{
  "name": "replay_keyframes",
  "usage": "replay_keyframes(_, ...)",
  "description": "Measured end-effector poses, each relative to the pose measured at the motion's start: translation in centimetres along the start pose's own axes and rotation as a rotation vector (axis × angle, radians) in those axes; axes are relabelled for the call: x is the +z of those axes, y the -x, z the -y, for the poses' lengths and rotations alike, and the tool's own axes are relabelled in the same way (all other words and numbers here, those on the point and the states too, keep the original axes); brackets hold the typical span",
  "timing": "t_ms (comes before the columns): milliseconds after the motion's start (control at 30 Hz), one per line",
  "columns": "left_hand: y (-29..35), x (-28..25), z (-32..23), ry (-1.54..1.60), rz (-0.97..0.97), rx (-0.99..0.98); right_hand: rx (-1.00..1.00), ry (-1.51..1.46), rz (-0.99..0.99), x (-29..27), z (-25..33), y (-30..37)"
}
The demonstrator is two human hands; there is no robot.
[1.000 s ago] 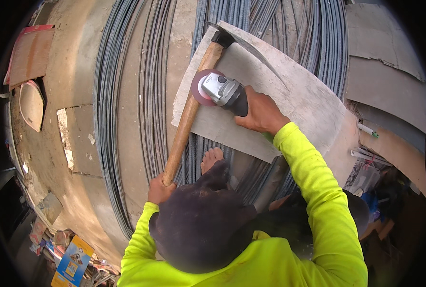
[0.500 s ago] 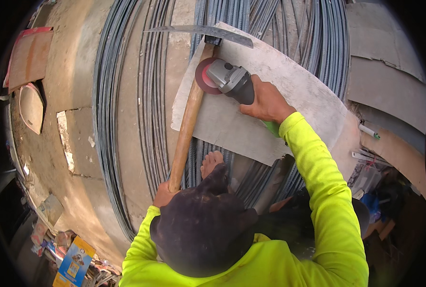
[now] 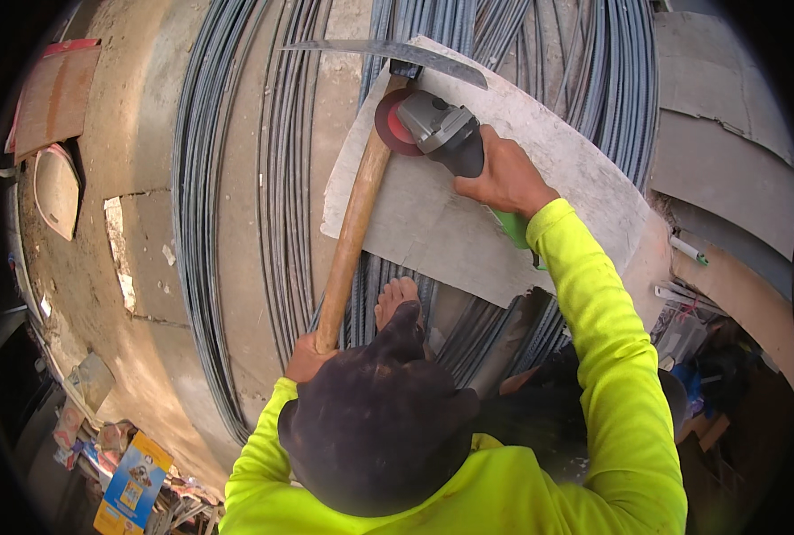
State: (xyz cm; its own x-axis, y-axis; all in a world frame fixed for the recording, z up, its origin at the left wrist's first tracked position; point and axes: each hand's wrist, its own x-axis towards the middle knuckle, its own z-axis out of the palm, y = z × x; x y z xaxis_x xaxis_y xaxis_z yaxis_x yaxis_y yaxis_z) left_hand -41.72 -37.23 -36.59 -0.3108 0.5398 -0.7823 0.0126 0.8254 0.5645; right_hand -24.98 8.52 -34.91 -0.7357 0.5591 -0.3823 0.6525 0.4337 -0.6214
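Note:
My left hand (image 3: 310, 358) is closed round the lower end of a pickaxe's wooden handle (image 3: 359, 218). At the far end sits the pickaxe's curved metal head (image 3: 446, 64), above a light flat sheet (image 3: 433, 227). My right hand (image 3: 510, 174) grips a grey and black angle grinder (image 3: 439, 127) with green on its rear part. The grinder's red-brown disc (image 3: 399, 122) overlaps the handle just below the metal head; I cannot tell whether it touches the wood. A dark rounded shape hides part of my left hand and forearm.
Bundles of steel rebar (image 3: 199, 223) run along the ground, some under the sheet. A bare foot (image 3: 396, 299) rests on the bars beside the handle. Grey panels (image 3: 727, 156) lie at the right. A blue and yellow box (image 3: 136, 486) sits among scraps at lower left.
My right hand has moved the grinder slightly away from me, so its disc is nearer the pickaxe head. The pickaxe head has shifted slightly right. My left hand still holds the handle.

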Motion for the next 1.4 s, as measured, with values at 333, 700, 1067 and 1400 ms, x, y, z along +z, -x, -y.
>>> replay_keyframes(333,0.1,0.3,0.0,0.080,0.066,-0.039,-0.018,0.062,-0.052,-1.2,0.3,-0.6)
replay_keyframes(700,-0.7,1.4,-1.8,-0.047,-0.156,0.184,-0.086,0.053,0.066,-0.3,1.0,1.6)
replay_keyframes(1067,-0.4,2.6,-1.8,-0.017,-0.161,0.133,-0.040,0.151,0.074,-1.3,2.3,1.0)
replay_keyframes(1400,-0.3,3.2,-2.0,-0.021,-0.215,0.086,-0.049,0.156,0.122,-1.6,3.2,0.3)
